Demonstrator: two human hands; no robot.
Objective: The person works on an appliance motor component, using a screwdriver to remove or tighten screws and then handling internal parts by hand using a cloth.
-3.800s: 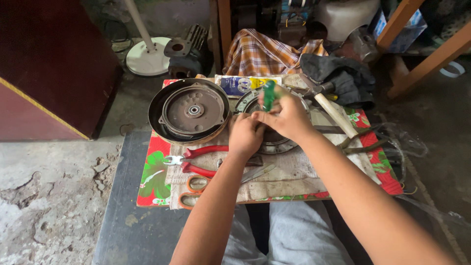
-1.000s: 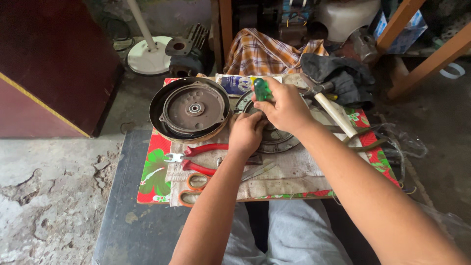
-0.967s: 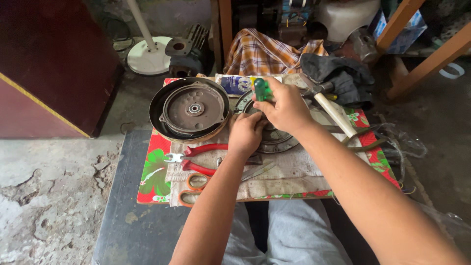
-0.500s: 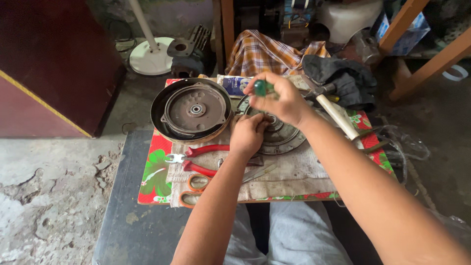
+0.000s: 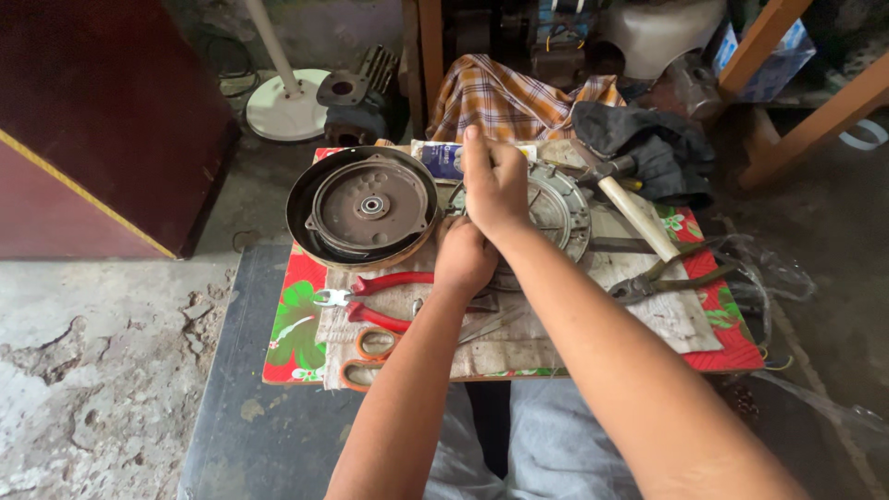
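Working on the round metal motor plate point(image 5: 560, 208) here, the pale ribbed disc sitting on the stained cloth point(image 5: 648, 315) just right of the dark motor housing point(image 5: 366, 206). The right hand point(image 5: 495, 181) is fisted up over the plate's left rim, fingers curled shut with one fingertip poking up. It looks clamped on something, probably a tool, but the fist hides it, so I can't tell what. The left hand point(image 5: 466, 259) sits just below it, knuckles up and curled against the plate's near edge, seemingly bracing it; whether it pinches anything I can't tell.

My take on doing this bit well: keep the lower hand pinning the plate flat so it doesn't spin or skate on the cloth, and keep the upper fist straight above the spot it's working, not tilted. Slow pressure beats force here.

Both forearms come in from the bottom of the view — the right one long and diagonal, the left more upright — wrists close, hands nearly touching. Red-handled pliers point(image 5: 380, 296) and orange scissors point(image 5: 366, 356) lie near the left wrist; a wooden-handled hammer point(image 5: 634, 208) lies right of the plate.
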